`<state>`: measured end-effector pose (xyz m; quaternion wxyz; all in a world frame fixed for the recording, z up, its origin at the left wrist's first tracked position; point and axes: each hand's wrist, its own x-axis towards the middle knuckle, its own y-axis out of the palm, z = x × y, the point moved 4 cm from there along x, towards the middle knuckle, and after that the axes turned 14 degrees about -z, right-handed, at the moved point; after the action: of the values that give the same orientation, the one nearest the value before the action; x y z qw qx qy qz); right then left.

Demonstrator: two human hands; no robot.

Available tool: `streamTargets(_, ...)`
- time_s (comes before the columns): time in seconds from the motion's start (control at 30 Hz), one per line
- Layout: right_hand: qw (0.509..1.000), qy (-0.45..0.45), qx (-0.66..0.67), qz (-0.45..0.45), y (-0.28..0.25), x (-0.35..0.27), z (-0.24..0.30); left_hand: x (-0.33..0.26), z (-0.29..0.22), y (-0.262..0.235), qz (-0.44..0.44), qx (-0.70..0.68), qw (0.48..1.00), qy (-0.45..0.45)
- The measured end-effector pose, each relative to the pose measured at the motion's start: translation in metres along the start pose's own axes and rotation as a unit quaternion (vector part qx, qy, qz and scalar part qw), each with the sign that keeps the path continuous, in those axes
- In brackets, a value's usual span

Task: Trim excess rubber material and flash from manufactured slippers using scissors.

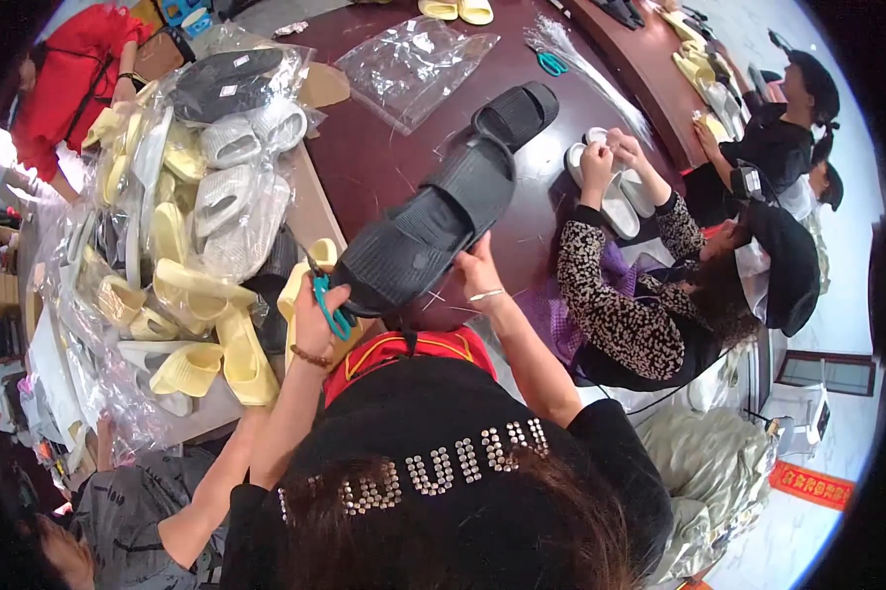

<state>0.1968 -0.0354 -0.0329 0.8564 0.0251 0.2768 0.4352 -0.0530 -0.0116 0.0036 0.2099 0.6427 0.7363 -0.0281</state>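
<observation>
A black ribbed slide sandal (384, 258) is held up over the table, heel toward me and tilted to the far right. My right hand (480, 269) grips its right side, with the fingers partly hidden beneath it. My left hand (315, 317) is closed round a pair of scissors with teal handles (336, 313), blades pointing up and away. Its thumb lies close to the sandal's heel; whether it presses on the sole I cannot tell. Past the held sandal's toe, a second black slide sandal (518, 112) rests on the table.
Yellow, white and dark sandals, many bagged, are heaped on the left, including a yellow sandal (244, 359). A clear plastic bag (409, 64), teal scissors (551, 64) and white ties (600, 74) lie on the dark red table (364, 157). A co-worker (625, 305) handles white sandals at right.
</observation>
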Motion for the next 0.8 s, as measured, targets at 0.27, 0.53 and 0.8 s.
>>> streamTargets(0.27, 0.979, -0.14, -0.021, 0.149, 0.013, 0.003, 0.013, -0.029, 0.024, 0.014, -0.048, -0.063, 0.986, -0.146)
streamTargets(0.53, 0.966, 0.079, 0.101, 0.222, 0.004, -0.029, 0.066, -0.031, 0.003, 0.061, 0.035, -0.034, 0.998, -0.036)
streamTargets(0.8, 0.974, -0.03, 0.217, -0.058, -0.039, 0.047, 0.04, -0.018, 0.007, 0.063, 0.057, 0.027, 0.998, -0.017)
